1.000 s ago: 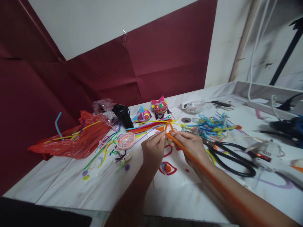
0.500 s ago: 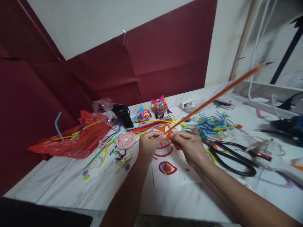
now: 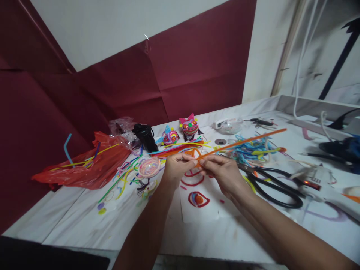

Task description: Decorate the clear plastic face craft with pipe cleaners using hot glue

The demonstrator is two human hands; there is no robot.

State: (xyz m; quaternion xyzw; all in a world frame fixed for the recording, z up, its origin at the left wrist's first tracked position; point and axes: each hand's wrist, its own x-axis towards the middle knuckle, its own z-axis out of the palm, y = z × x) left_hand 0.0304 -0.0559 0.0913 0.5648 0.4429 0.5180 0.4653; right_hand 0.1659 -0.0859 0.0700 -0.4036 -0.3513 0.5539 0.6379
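Between my two hands is an orange pipe cleaner (image 3: 247, 141), bent into a small loop near the fingertips, its long free end reaching out to the right. My left hand (image 3: 180, 167) pinches it at the loop. Close beside, my right hand (image 3: 221, 172) grips it with thumb and fingers. Below them lies a white paper sheet (image 3: 201, 215) with a red-outlined eye shape (image 3: 198, 199) holding an orange centre. A curved red mouth-like shape (image 3: 192, 183) is partly hidden under the hands.
Black-handled scissors (image 3: 281, 187) and a glue gun (image 3: 326, 191) lie at right, near tangled blue pipe cleaners (image 3: 247, 148). A pink-eared craft head (image 3: 189, 127), a black bottle (image 3: 144, 137) and a round clear dish (image 3: 150, 167) stand behind. A red plastic bag (image 3: 87, 168) spreads at left.
The pipe cleaner's long free end has swung downward, from steeply raised to nearly level over the blue bundle. Both hands keep their pinch in almost the same place.
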